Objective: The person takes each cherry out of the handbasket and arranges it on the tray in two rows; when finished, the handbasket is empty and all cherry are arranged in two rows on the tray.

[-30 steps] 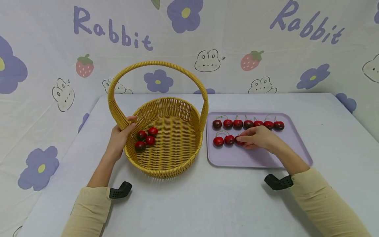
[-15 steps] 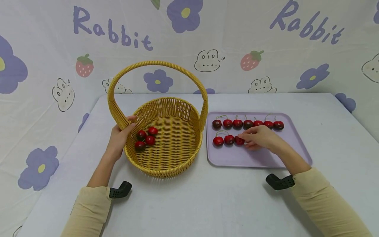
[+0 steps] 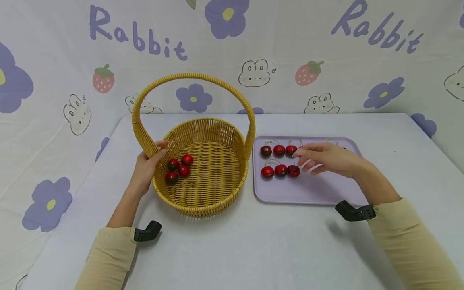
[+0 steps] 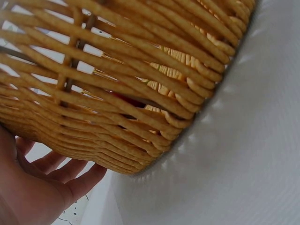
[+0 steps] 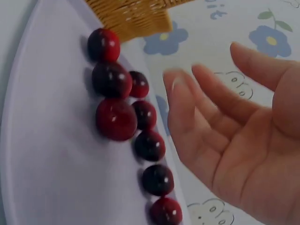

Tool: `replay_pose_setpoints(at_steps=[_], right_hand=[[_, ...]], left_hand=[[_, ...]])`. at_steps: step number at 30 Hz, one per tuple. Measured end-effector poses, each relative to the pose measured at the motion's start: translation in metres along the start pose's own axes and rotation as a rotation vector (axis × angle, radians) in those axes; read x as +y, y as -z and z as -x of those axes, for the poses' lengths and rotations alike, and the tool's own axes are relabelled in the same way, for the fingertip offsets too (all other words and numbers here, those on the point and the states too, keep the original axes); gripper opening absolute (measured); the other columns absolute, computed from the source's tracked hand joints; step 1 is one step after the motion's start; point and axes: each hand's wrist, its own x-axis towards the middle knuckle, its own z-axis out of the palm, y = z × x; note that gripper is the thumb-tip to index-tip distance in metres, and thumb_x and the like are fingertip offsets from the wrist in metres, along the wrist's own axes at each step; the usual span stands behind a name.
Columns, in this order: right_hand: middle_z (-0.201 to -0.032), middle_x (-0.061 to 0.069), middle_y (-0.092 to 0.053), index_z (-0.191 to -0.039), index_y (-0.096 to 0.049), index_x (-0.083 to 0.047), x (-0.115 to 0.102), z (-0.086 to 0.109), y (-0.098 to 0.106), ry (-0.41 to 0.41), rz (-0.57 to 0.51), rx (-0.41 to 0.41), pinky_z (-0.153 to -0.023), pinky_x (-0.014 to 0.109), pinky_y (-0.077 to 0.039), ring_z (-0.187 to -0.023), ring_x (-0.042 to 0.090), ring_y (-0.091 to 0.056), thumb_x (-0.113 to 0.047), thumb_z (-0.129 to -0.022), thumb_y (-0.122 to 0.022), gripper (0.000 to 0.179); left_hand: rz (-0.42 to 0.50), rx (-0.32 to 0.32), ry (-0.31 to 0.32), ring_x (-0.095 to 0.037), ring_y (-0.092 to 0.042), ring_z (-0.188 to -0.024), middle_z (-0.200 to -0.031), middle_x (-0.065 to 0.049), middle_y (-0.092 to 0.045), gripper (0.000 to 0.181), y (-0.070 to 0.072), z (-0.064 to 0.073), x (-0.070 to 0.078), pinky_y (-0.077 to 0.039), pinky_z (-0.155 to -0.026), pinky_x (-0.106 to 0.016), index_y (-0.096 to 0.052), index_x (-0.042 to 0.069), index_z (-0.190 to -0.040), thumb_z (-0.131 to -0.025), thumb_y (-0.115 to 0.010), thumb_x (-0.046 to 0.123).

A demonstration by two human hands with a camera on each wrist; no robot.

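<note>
My left hand (image 3: 144, 169) grips the left side of a yellow wicker basket (image 3: 203, 210), where the tall handle meets the rim. In the left wrist view, fingers (image 4: 84, 180) lie against the basket's woven wall (image 4: 117, 61). Several red cherries (image 3: 184, 170) sit inside at the left. Holding nothing, my right hand (image 3: 333, 159) hovers over a lilac tray (image 3: 290, 191) with fingers apart. Three cherries (image 3: 280, 170) form the front row there; the nearest cherry (image 5: 116, 119) shows clearly in the right wrist view. Behind them runs a longer row of cherries (image 3: 278, 150), partly hidden by the hand.
Everything stands on a white-covered table (image 3: 232, 249). A patterned cloth (image 3: 217, 48) with flowers, rabbits and strawberries hangs behind. Black curved pieces (image 3: 148, 231) protrude from both sleeves. The basket handle (image 3: 192, 75) arches high above the basket, whose right side is near the tray's left edge.
My right hand has let go of the third front-row cherry and lifted up and rightward from it. That cherry stays on the tray. My left hand keeps its hold on the basket.
</note>
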Motion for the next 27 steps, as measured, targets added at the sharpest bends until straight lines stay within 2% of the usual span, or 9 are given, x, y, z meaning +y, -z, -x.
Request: replay_pose_setpoints(at_steps=[6, 14, 23, 27], right_hand=[[-0.115, 0.02, -0.054, -0.13, -0.048, 0.003, -0.016, -0.007, -0.013, 0.07, -0.16, -0.165, -0.086, 0.04, -0.049, -0.098, 0.029, -0.06, -0.027, -0.102, -0.047, 0.041], [-0.113, 0.022, -0.056, -0.13, -0.047, 0.002, -0.04, -0.021, -0.044, 0.158, -0.35, -0.347, -0.089, 0.041, -0.047, -0.097, 0.031, -0.059, -0.022, -0.103, -0.044, 0.037], [-0.121, 0.026, -0.052, -0.134, -0.044, 0.006, -0.068, -0.04, -0.084, 0.2, -0.35, -0.436, -0.094, 0.045, -0.043, -0.105, 0.03, -0.057, -0.021, -0.103, -0.042, 0.041], [-0.125, 0.029, -0.049, -0.137, -0.042, 0.005, -0.077, -0.053, -0.101, 0.188, -0.363, -0.427, -0.097, 0.045, -0.041, -0.11, 0.033, -0.055, -0.02, -0.104, -0.039, 0.041]], left_hand=[[-0.001, 0.005, 0.008, -0.028, -0.038, -0.128, -0.142, -0.017, -0.039, 0.042, 0.001, 0.0, 0.0, -0.028, -0.105, -0.044, -0.044, 0.0, -0.139, -0.102, -0.046, 0.02], [-0.007, 0.001, 0.006, -0.028, -0.038, -0.129, -0.143, -0.017, -0.04, 0.042, 0.0, 0.0, -0.001, -0.028, -0.106, -0.044, -0.044, 0.0, -0.138, -0.102, -0.046, 0.02], [0.001, 0.004, 0.011, -0.028, -0.036, -0.13, -0.144, -0.016, -0.039, 0.042, 0.0, 0.0, 0.0, -0.027, -0.106, -0.044, -0.044, 0.0, -0.138, -0.102, -0.046, 0.02], [0.013, -0.003, 0.016, -0.027, -0.037, -0.129, -0.144, -0.015, -0.038, 0.043, 0.001, -0.001, -0.001, -0.028, -0.106, -0.044, -0.043, 0.001, -0.139, -0.102, -0.046, 0.021]])
